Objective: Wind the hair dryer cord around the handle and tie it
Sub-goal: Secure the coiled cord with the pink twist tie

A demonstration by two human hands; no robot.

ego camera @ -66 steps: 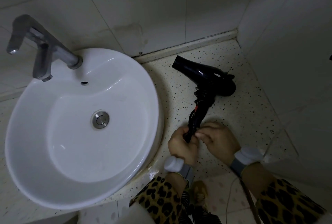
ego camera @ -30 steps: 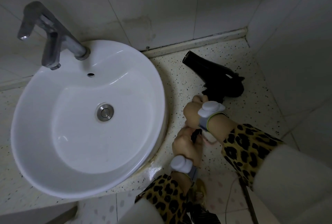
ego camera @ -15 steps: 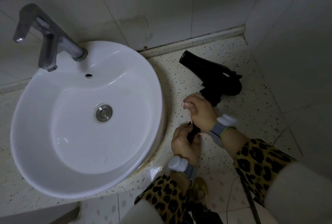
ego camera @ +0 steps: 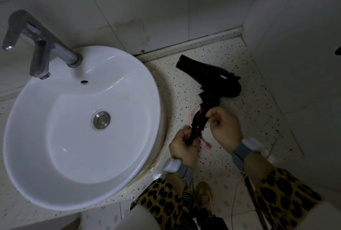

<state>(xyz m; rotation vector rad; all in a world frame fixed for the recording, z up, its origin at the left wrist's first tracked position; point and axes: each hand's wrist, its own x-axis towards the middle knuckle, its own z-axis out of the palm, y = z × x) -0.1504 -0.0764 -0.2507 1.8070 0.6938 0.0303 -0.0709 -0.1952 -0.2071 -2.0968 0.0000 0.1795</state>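
Left hand (ego camera: 181,147) is clamped round the butt end of the handle (ego camera: 198,124). The right hand (ego camera: 226,128) has its fingers curled in beside it, pinching what looks like the thin pink tie (ego camera: 206,145). The cord (ego camera: 207,98) already sits coiled on the handle, so this looks like the tying step. The hair dryer (ego camera: 208,74) rests on the counter (ego camera: 249,119) toward its back right corner, beside the basin (ego camera: 129,74). Next up is probably cinching that loop tight without the coils slipping.

surface: speckled countertop (ego camera: 249,119) | on it: white basin (ego camera: 129,91), black hair dryer (ego camera: 208,74)
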